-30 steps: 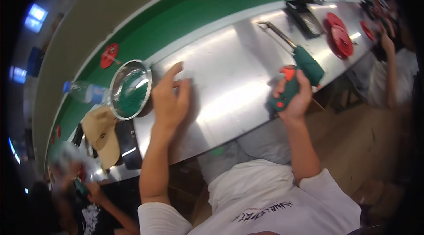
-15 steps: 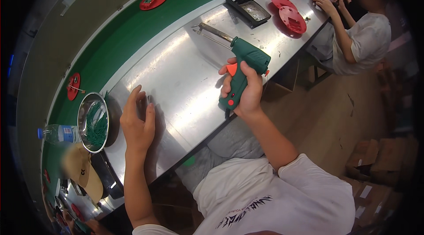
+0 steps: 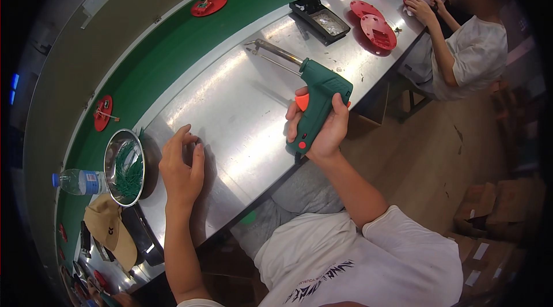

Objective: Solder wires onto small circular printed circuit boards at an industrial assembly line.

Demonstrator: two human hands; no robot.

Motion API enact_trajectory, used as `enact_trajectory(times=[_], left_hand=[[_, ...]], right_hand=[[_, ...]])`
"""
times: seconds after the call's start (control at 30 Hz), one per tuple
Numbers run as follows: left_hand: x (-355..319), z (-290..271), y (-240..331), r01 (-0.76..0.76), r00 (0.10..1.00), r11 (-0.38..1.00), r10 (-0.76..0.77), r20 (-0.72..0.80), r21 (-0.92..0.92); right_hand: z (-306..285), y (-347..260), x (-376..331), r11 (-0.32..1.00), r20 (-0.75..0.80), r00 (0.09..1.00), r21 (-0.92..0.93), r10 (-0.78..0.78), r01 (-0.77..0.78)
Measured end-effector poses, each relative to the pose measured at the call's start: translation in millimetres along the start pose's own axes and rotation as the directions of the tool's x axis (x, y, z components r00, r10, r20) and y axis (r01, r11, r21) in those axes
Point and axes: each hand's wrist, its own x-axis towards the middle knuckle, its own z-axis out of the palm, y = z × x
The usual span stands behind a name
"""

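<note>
My right hand (image 3: 327,134) grips the green handle of a soldering gun (image 3: 324,85) with an orange trigger. Its long metal tip and thin feed tube point up and left over the metal table (image 3: 230,128). A finger of that hand lies by the trigger. My left hand (image 3: 183,163) hovers above the table's left part, fingers loosely bent and thumb apart, with nothing visible held in it. Just left of it stands a steel bowl (image 3: 142,175) holding green wires (image 3: 128,168).
Beyond the table, a green belt (image 3: 155,68) carries red discs (image 3: 209,5) with wires. A black soldering-iron stand (image 3: 322,16) and red plates (image 3: 378,33) sit far right, near another person (image 3: 475,47). Left lie a bottle (image 3: 80,182), tan cap (image 3: 109,229) and black tray (image 3: 143,235).
The whole view has shifted slightly. Red discs on the belt have moved a little to the right along it. My right hand keeps its hold on the soldering gun; my left hand stays nearly in place.
</note>
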Motion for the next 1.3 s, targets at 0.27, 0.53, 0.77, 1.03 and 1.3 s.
enact_trajectory(times=[0.27, 0.53, 0.77, 1.03, 1.3], left_hand=[[1.8, 10.5, -4.2, -0.129, 0.987, 0.991, 0.131, -0.089, 0.029], [12.9, -43.4, -28.2, -0.021, 0.900, 0.953, 0.150, -0.410, 0.302], [75.1, -140.4, -112.8, 0.366, 0.747, 0.929, -0.324, -0.580, -0.048], [150.3, -98.3, -221.4, 0.478, 0.875, 0.810, -0.404, -0.267, 0.340], [219.9, -44.1, -301.2, 0.464, 0.647, 0.285, -0.755, 0.101, -0.839]], right_hand=[[-16.1, 4.8, -3.4, 0.997, -0.077, 0.996, 0.077, 0.036, -0.030], [-4.1, 2.5, -5.5, 0.994, -0.056, 0.997, -0.096, 0.051, -0.056], [-2.0, -4.0, -19.5, 0.996, -0.051, 0.998, -0.085, 0.036, -0.040], [8.6, 1.7, -9.3, 0.999, -0.181, 0.983, -0.035, -0.032, 0.026], [14.9, 13.6, -17.3, 0.998, -0.261, 0.965, 0.061, 0.001, 0.015]])
